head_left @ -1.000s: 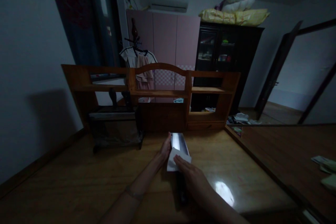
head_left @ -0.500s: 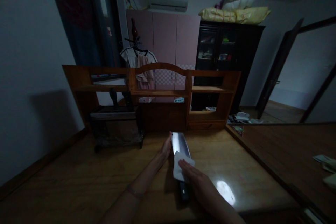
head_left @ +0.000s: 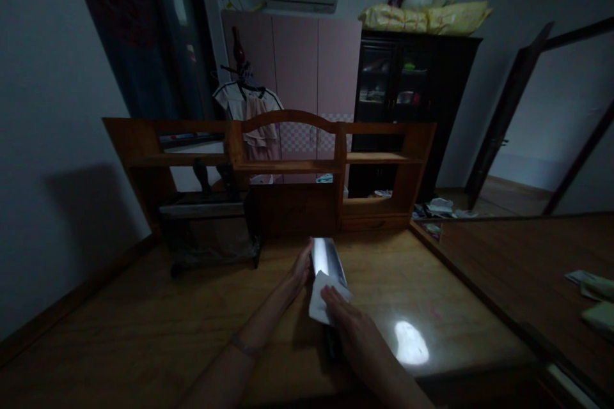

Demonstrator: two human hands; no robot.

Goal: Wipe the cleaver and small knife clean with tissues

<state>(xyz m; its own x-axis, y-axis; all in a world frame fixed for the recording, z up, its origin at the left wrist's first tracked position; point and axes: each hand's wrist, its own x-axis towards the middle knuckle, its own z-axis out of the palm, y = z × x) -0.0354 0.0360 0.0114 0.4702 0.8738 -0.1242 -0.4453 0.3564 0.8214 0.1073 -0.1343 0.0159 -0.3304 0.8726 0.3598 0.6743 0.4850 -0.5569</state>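
A cleaver (head_left: 328,257) with a broad shiny blade and a dark handle is in front of me, blade pointing away. My left hand (head_left: 300,270) grips the blade from its left side near the far end; some of its fingers are hidden behind the steel. On the near part of the blade lies a folded white paper towel (head_left: 317,302). My right hand (head_left: 354,323) presses the towel against the metal with its fingers. Below the towel, the handle is partly covered by that hand and in shadow.
On the wooden desk (head_left: 153,332), a dark knife holder (head_left: 208,233) with black handles sticking up stands at the back left. A wooden shelf unit (head_left: 290,168) runs along the far edge. A brown surface with folded cloths (head_left: 595,287) lies to the right.
The camera view has shifted slightly. My right hand and the paper towel have moved a little on the blade, and the towel's shape has changed. My left hand keeps its hold on the cleaver.
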